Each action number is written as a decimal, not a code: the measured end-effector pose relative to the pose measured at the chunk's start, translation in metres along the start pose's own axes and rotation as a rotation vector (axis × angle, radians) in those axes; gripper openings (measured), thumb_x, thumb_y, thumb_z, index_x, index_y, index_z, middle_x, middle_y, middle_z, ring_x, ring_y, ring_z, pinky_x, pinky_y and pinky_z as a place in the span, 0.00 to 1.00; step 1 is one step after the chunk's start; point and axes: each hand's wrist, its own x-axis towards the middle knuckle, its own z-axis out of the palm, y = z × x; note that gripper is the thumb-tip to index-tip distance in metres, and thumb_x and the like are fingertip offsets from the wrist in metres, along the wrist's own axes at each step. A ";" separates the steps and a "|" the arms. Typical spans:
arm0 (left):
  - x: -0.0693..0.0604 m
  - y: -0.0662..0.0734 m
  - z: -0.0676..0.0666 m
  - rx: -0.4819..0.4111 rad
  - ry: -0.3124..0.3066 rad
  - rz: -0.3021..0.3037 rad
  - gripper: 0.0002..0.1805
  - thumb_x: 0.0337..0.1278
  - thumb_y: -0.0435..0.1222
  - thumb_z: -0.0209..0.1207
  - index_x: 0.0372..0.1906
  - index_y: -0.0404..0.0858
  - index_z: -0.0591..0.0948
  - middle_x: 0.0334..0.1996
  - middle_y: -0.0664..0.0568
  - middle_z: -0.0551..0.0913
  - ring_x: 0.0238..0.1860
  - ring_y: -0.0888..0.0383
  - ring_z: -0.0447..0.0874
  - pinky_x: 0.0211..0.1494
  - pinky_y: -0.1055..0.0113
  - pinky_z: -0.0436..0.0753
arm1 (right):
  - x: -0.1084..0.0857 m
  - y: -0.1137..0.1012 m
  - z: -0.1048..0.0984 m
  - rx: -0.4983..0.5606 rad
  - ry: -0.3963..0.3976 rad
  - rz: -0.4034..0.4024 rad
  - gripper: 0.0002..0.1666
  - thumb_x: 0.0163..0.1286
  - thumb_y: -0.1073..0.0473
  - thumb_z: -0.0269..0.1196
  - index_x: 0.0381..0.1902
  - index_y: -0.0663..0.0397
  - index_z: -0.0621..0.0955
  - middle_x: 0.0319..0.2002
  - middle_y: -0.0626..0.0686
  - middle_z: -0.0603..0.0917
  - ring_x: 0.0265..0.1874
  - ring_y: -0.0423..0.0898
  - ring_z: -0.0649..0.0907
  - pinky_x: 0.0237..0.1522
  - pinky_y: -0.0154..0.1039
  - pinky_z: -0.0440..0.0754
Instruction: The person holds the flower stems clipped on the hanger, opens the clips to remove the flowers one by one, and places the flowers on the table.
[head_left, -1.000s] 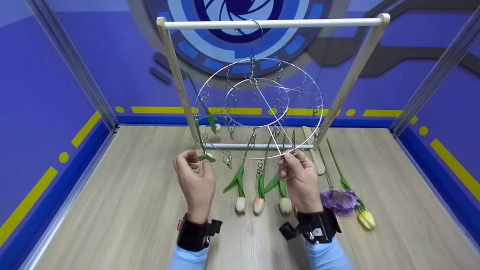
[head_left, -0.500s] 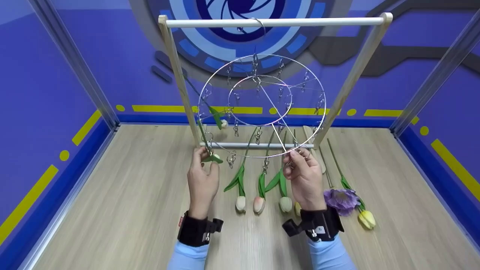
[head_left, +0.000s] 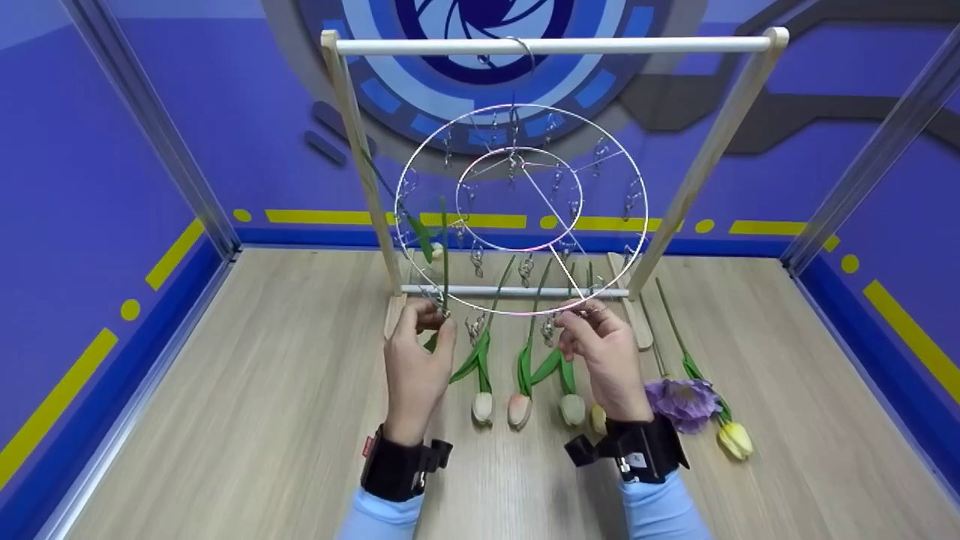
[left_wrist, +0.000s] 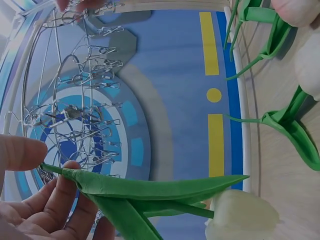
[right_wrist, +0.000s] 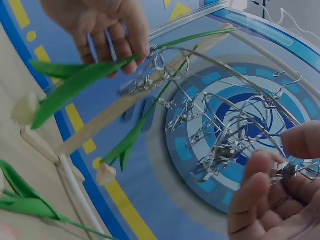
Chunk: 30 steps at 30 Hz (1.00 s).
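Note:
A round metal clip hanger [head_left: 395, 214] with two rings and several dangling clips hangs from the stand's top bar. My left hand [head_left: 420, 360] pinches the green stem of a white tulip [left_wrist: 242, 215] by the hanger's near-left rim. This tulip's bloom hangs downward in the left wrist view and is hidden by the hand in the head view. At the near-right rim, my right hand [head_left: 600, 356] has its fingers curled about the hanger's wire, with a clip [right_wrist: 285, 171] among them. Another pale tulip [right_wrist: 106, 174] hangs bloom-down at the hanger's left side.
A wooden stand [head_left: 709, 161] with white bars surrounds the hanger. Several tulips, among them a pinkish one [head_left: 519, 412] and a yellow one [head_left: 735, 440], lie on the table [head_left: 277, 390] beside a purple flower [head_left: 682, 403]. Blue walls [head_left: 135, 112] enclose the table.
My left hand has moved right and up to the tulip at the left rim and taken its stem, which now stands farther right. The hanger has turned slightly; my right hand stays by its rim.

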 end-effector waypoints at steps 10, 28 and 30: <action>-0.006 0.011 0.005 0.001 -0.048 0.023 0.12 0.60 0.28 0.68 0.48 0.33 0.82 0.38 0.48 0.88 0.44 0.50 0.87 0.53 0.50 0.82 | -0.001 0.002 -0.003 -0.429 -0.315 0.144 0.17 0.74 0.66 0.60 0.54 0.76 0.79 0.39 0.54 0.87 0.31 0.46 0.85 0.31 0.32 0.82; -0.012 0.022 0.008 -0.084 -0.193 0.008 0.10 0.65 0.27 0.62 0.49 0.33 0.85 0.42 0.48 0.91 0.46 0.49 0.87 0.55 0.46 0.81 | -0.014 0.007 0.019 -0.579 -0.544 -0.052 0.16 0.75 0.64 0.62 0.55 0.67 0.84 0.52 0.64 0.87 0.39 0.43 0.87 0.42 0.33 0.84; -0.013 0.024 0.008 -0.090 -0.212 -0.003 0.10 0.65 0.27 0.62 0.49 0.33 0.85 0.42 0.49 0.91 0.46 0.50 0.88 0.56 0.46 0.81 | -0.014 0.007 0.022 -0.559 -0.527 -0.072 0.15 0.74 0.65 0.62 0.54 0.67 0.85 0.51 0.63 0.88 0.38 0.41 0.86 0.40 0.33 0.84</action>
